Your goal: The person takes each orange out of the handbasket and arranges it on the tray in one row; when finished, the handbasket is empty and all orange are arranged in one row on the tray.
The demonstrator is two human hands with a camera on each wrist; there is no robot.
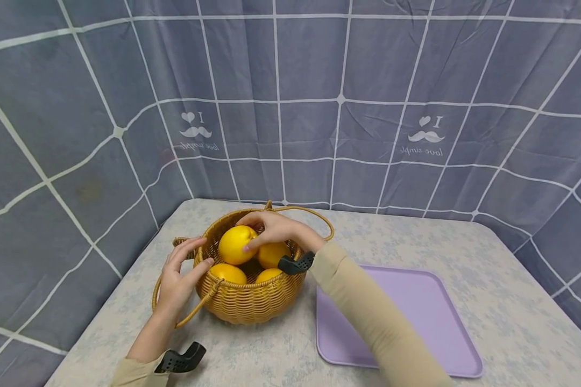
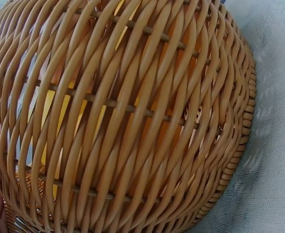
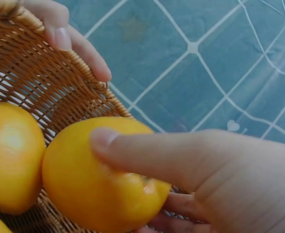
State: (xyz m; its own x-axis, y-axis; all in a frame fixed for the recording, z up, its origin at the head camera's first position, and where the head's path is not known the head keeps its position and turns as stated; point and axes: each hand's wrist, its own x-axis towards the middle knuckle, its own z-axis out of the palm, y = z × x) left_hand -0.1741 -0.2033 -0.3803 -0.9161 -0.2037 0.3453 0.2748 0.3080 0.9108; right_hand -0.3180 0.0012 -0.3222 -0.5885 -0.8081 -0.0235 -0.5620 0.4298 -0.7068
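Note:
A round woven basket (image 1: 252, 303) with yellow fruits stands on the table. My right hand (image 1: 271, 227) reaches over its rim and grips a large yellow fruit (image 1: 234, 244), thumb on its near side; in the right wrist view the thumb lies across that fruit (image 3: 93, 179), fingers partly hidden behind it. Other fruits (image 1: 228, 273) lie lower in the basket. My left hand (image 1: 176, 279) holds the basket's left rim, and its fingertips (image 3: 62, 39) hook over the rim in the right wrist view. The left wrist view is filled by the basket's woven side (image 2: 123, 116).
A lilac rectangular tray (image 1: 416, 301) lies on the table right of the basket, partly under my right sleeve. Thin looped handles (image 1: 193, 314) stick out from the basket's sides. A grey-blue checked curtain (image 1: 310, 129) hangs behind the patterned tabletop (image 1: 465, 258).

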